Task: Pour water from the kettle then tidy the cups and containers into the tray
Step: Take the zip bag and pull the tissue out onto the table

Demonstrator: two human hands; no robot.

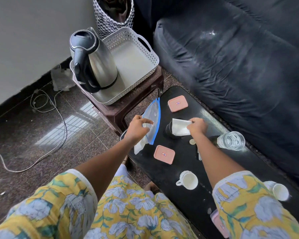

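Note:
A steel kettle [95, 61] with a black handle stands in the white perforated tray [145, 54] on a brown stool. My left hand [138, 126] pinches a clear zip bag [154, 116] with a blue edge at the black table's near-left corner. My right hand [197, 125] holds a folded white tissue [180, 129] over a dark cup [169, 129]. Two pink-lidded containers [177, 103] [164, 154] lie on the table. A glass of water [230, 140] stands to the right. Two white cups [188, 180] [279, 190] sit nearer me. A third pink-lidded container [219, 223] peeks out under my right sleeve.
The black table [185, 169] runs beside a dark sofa [240, 57]. The brown stool [128, 107] touches the table's far end. A white cable [47, 107] trails over the polished floor on the left. A zigzag-patterned basket [114, 12] stands behind the tray. A coin [192, 141] lies by my right wrist.

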